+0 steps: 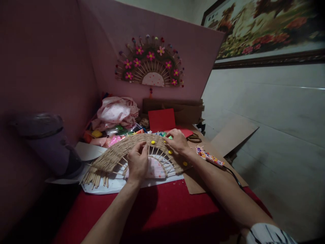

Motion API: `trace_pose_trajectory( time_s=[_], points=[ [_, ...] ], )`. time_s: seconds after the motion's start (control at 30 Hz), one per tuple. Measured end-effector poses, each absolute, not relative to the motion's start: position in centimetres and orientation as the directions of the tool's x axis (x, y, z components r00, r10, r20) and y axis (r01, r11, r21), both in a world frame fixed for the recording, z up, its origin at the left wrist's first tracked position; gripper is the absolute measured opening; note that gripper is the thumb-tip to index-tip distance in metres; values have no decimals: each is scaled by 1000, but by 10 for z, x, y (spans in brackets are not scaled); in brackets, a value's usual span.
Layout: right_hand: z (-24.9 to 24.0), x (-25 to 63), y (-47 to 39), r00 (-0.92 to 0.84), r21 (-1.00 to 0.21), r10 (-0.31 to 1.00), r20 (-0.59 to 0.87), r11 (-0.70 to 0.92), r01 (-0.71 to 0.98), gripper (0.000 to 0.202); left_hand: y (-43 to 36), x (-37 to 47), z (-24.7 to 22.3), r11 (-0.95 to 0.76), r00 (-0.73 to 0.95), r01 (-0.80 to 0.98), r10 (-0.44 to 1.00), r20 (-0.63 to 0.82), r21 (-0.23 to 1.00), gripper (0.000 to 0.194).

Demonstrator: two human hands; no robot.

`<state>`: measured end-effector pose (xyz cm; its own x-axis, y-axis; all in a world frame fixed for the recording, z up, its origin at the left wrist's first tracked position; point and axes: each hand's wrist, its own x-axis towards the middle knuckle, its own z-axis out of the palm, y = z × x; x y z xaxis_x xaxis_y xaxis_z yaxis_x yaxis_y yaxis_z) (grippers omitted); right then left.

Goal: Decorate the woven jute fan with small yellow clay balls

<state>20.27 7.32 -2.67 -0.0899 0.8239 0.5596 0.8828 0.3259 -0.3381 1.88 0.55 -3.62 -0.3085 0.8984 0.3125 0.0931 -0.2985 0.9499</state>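
A half-round fan of woven tan cord (109,156) lies on white sheeting, with thin wooden sticks showing as ribs. At its inner base is a half-circle of pale pink dotted cloth (156,168). Small yellow discs (170,152) sit along the right part of the weave. My left hand (137,162) rests over the middle of the fan, thumb and forefinger pinched together; anything between them is hidden. Near the upper right of the band, my right hand (177,142) has its fingertips closed at a partly covered yellow disc (165,141).
A flower-patterned, corded tool resembling a glue gun (209,157) lies on brown cardboard (196,179) at right. Behind are red card (161,120), crumpled pink cloth (118,110) and colourful packets. A lidded purple container (50,145) stands left. A flower-decorated fan (150,64) hangs ahead.
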Motion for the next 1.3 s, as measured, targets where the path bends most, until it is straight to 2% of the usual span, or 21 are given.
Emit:
trace_pose_trajectory(
  time_s=[0.07, 0.13, 0.2, 0.3, 0.5, 0.57, 0.67, 0.8, 1.0, 1.07, 1.2, 1.3],
  points=[
    [-23, 203, 69, 7, -451, 787, 617, 346, 823, 21, 5, 18, -30, -240, -285, -169, 940, 186, 956, 24],
    [-19, 198, 59, 48, -531, 739, 672, 436, 726, 20, 3, 17, -23, -99, -166, -442, 986, 27, 891, 27],
    [-17, 187, 44, -59, -540, 702, 710, 596, 595, 18, 1, 16, -18, 33, -16, -615, 998, -55, 788, 31],
    [-17, 167, 23, -279, -456, 607, 744, 767, 451, 9, 0, 15, -17, 83, 68, -706, 996, -49, 703, 36],
    [-28, 148, 7, -324, -319, 497, 805, 823, 471, 14, -1, 19, -23, 42, 46, -639, 999, -17, 768, 46],
    [-30, 150, 6, -316, -295, 488, 814, 815, 500, 11, -2, 22, -23, 14, 28, -608, 1000, 3, 794, 43],
    [-32, 156, 5, -284, -283, 485, 827, 796, 536, 9, -3, 25, -25, -50, 26, -498, 997, 73, 866, 27],
    [-37, 165, 8, -312, -283, 494, 812, 799, 530, 8, -2, 25, -30, -81, 66, -355, 992, 111, 931, 26],
    [-45, 168, 13, -301, -399, 559, 773, 796, 455, 10, 0, 25, -33, -25, 27, -437, 999, 41, 899, 37],
    [-44, 167, 12, -294, -407, 555, 779, 802, 437, 5, 0, 25, -35, -32, 34, -441, 998, 53, 897, 38],
    [-42, 167, 10, -266, -411, 526, 807, 826, 385, 11, 2, 24, -37, 18, 116, -394, 993, 30, 919, 36],
    [-42, 166, 10, -247, -423, 525, 815, 829, 367, 12, 2, 25, -36, -7, 92, -383, 995, 46, 924, 33]
  ],
)
